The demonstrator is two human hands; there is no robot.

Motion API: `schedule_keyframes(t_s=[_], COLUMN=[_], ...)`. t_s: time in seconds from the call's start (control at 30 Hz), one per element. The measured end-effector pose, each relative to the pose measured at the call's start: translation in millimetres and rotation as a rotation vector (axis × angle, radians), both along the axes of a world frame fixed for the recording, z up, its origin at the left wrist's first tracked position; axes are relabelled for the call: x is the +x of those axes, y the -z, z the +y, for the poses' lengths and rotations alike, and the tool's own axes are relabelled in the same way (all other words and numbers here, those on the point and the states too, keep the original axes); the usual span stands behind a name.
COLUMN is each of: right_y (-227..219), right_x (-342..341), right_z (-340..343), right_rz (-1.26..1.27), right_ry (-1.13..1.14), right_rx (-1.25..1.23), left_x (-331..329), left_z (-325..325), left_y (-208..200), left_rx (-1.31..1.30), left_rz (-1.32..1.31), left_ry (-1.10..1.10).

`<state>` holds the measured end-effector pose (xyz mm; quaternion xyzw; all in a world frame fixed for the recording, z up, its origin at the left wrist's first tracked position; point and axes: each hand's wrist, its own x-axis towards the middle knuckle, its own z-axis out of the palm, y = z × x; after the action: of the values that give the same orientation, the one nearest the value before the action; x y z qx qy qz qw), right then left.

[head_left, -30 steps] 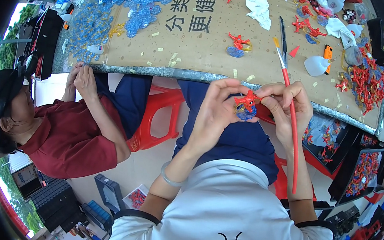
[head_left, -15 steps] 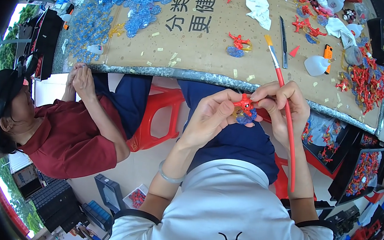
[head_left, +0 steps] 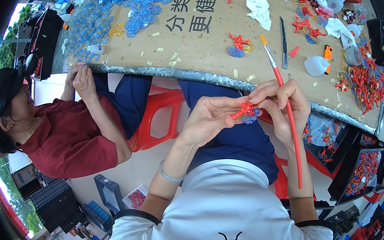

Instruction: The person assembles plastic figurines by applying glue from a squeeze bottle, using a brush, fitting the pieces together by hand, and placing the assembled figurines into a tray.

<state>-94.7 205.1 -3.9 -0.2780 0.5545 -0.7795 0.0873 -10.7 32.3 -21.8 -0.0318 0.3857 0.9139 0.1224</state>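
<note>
Between my two hands, just off the table's near edge, is a small red plastic figure (head_left: 246, 109) with a translucent blue part (head_left: 249, 119) beside it. My left hand (head_left: 210, 119) pinches it from the left with thumb and fingers. Fingertips of my right hand (head_left: 283, 106) close on its upper right side. A long red-handled paintbrush (head_left: 291, 123) is also tucked in my right hand, its yellow bristles pointing up over the cardboard. Another red figure on a blue base (head_left: 239, 42) lies on the cardboard beyond my hands.
Cardboard (head_left: 175, 55) covers the table. Translucent blue pieces (head_left: 134, 4) are heaped at left, red figures (head_left: 366, 84) at right. A craft knife (head_left: 283, 41), white tissue (head_left: 258, 10) and white bottle (head_left: 316, 65) lie there. At left sits another person (head_left: 69, 130), hands together at the table edge.
The red figure has been turned between my fingers, so its head now faces another way. The brush has shifted slightly left at its bristles. The other person has barely moved.
</note>
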Motion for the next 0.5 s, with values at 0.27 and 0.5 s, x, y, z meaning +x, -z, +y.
schedule_keyframes(t_s=[0.27, 0.5], right_y=[-4.9, -7.4], right_x=[-3.7, -28.8], right_z=[-6.4, 0.9], right_rz=[-0.216, -0.206], right_ry=[0.042, 0.138], right_rx=[-0.05, 0.466], left_x=[1.6, 2.3], left_z=[-0.3, -4.6], left_y=[1.2, -5.5], left_rx=[0.085, 0.164], left_rz=[0.003, -0.037], left_ry=[-0.045, -0.058])
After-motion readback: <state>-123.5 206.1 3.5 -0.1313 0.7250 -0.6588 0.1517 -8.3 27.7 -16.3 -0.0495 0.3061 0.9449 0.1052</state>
